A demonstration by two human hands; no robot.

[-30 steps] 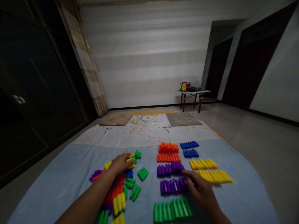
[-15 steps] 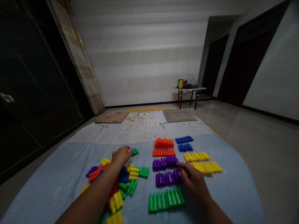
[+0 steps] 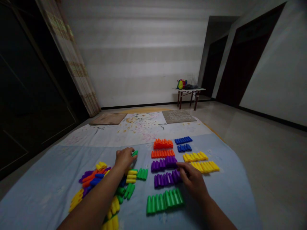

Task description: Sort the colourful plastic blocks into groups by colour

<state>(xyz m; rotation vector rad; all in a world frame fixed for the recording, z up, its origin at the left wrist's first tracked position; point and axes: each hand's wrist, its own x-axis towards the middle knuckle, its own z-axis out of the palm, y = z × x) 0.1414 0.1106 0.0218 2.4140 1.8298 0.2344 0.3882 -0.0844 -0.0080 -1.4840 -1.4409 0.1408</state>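
My left hand [image 3: 125, 158] reaches over the left heap, its fingers closed on a small green plastic finger-shaped block [image 3: 135, 153]. Below it lie green blocks [image 3: 142, 174], yellow blocks [image 3: 131, 176] and a mixed pile [image 3: 90, 179], partly hidden by my forearm. My right hand [image 3: 193, 179] is at the right end of two rows of purple blocks [image 3: 165, 179]. Its fingers are loosely bent and apart, the index tip by the upper row; I see nothing held. A green row [image 3: 165, 202] lies nearer me, with orange rows [image 3: 163, 154] farther off.
Yellow rows [image 3: 205, 166] and blue rows [image 3: 183, 140] lie right of the purple and orange ones. Two flat boards, one brown [image 3: 109, 118] and one grey [image 3: 178, 116], rest at the far end of the cloth-covered table [image 3: 227, 191]. A small table [image 3: 189, 89] with bags stands by the wall.
The view has shifted slightly to the right. My left hand has closed on the green block at its fingertips. My right hand stays beside the purple rows.
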